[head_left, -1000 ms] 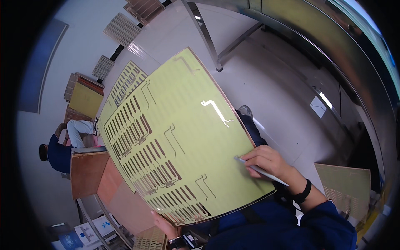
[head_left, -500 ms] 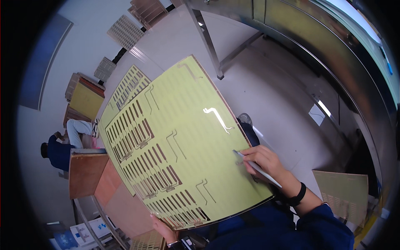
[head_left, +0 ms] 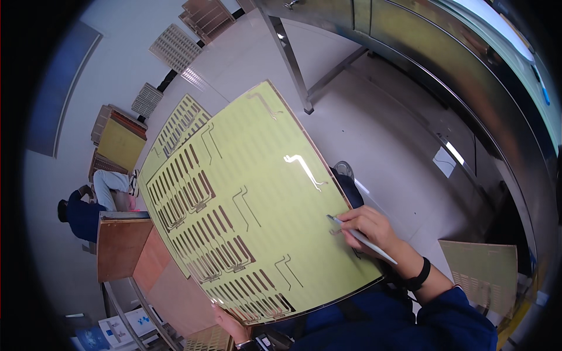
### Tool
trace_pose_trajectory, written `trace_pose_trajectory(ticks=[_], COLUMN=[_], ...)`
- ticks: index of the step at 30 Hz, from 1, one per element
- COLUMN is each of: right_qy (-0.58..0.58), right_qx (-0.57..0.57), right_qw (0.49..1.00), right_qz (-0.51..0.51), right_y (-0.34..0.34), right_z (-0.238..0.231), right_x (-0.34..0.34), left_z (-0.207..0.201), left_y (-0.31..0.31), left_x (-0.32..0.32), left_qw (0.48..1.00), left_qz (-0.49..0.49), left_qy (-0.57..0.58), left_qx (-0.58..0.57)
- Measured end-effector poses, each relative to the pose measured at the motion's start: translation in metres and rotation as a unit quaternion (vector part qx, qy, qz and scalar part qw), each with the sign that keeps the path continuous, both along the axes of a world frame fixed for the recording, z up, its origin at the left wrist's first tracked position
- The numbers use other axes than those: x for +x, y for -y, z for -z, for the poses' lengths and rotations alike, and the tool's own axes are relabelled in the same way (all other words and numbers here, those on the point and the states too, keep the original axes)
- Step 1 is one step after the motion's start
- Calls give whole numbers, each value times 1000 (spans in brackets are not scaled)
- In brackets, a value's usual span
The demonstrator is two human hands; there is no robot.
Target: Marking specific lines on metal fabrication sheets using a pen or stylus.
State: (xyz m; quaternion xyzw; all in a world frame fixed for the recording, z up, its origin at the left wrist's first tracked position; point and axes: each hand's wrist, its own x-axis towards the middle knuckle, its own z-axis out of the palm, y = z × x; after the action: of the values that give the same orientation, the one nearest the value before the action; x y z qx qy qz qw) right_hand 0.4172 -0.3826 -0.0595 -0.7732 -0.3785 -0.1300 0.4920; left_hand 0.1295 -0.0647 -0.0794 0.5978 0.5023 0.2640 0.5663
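Slim pale tool point(head_left: 377, 250) held over a yellow-green board point(head_left: 319, 251)

The board lies tilted in front of the person, its lower edge by their dark blue clothing. Three groups of dark, comb-like shapes run down its left part; bent openings or lines mark the right, one of them bright white. The left hand point(head_left: 230, 323) is clamped on the lower left edge. The right hand point(head_left: 370, 227), well apart from it, pinches the tool, whose tip is at the board's right part; whether it touches the surface cannot be told.

At the upper right stands a steel bench point(head_left: 410, 44). Its front is closed, so the inside is hidden; a blue-ended pen point(head_left: 541, 88) lies on its top. At the lower left, a metal-legged stand point(head_left: 130, 309) bears brown panels point(head_left: 123, 248). Beyond its legs sits a white thing point(head_left: 126, 327) with blue marks, too unclear to tell whether it is a box or holds anything. Another person point(head_left: 82, 219) is at the far left, near a leaning yellow panel point(head_left: 122, 143).
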Motion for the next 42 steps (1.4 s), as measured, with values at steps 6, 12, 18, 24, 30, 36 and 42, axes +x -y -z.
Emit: trace_pose_trajectory(ticks=[6, 12, 18, 24, 30, 36, 42], right_qy=[-5, -4, -21, -37, -43, -37, -65], right_qx=[3, -1, -12, -12, -12, -21, 2], right_qw=[1000, 1000, 1000, 999, 999, 999, 998], right_qz=[6, 3, 0, 2, 11, 34, 9], right_y=[-1, -2, 1, -1, -4, -7, -3], right_z=[-1, -2, -6, -6, -6, -5, -3], right_x=[0, 0, -1, -1, 1, 1, 0], left_z=[-4, -9, -7, -2, 4, 3, 3], left_y=[4, 9, 7, 6, 1, 2, 0], left_x=[4, 9, 8, 8, 2, 3, 3], left_qw=[1000, 1000, 999, 999, 999, 999, 1000], left_qz=[-25, -20, -20, -26, -31, -28, -13], left_qy=[-7, 5, 27, 27, 28, 26, 24], left_qx=[-15, -21, -32, -5, -23, -14, -15])
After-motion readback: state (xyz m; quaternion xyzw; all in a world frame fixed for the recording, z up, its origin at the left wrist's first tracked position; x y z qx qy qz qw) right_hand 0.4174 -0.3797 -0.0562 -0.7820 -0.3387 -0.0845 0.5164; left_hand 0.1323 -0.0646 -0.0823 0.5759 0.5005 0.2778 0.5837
